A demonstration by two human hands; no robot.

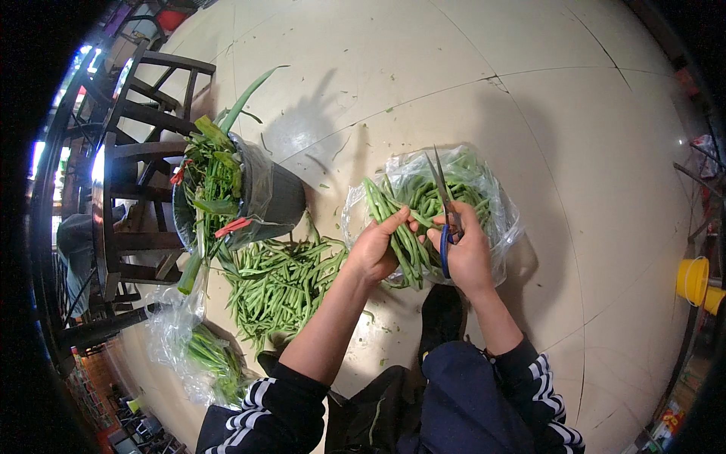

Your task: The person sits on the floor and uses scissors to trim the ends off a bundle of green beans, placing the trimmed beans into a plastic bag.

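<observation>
My left hand (373, 250) is closed around a bunch of long green beans (409, 256), which stick out above and below the fingers. In my right hand (470, 256) is a pair of scissors (441, 180) with blue handles, its blades pointing away from me. The fingers of both hands meet near the ends of the beans. Just beyond and beneath my hands, a clear plastic bag (505, 214) lies spread on the floor with more green beans in it. A loose heap of green beans (276, 291) covers the floor left of my left forearm.
A dark bucket (281, 203) lined with clear plastic, full of leafy green scraps (215, 170), stands at the left. Dark wooden chairs (140, 163) crowd behind it. Another plastic bag (170, 325) with green stalks lies nearer me. Yellow buckets (692, 280) are at the far right.
</observation>
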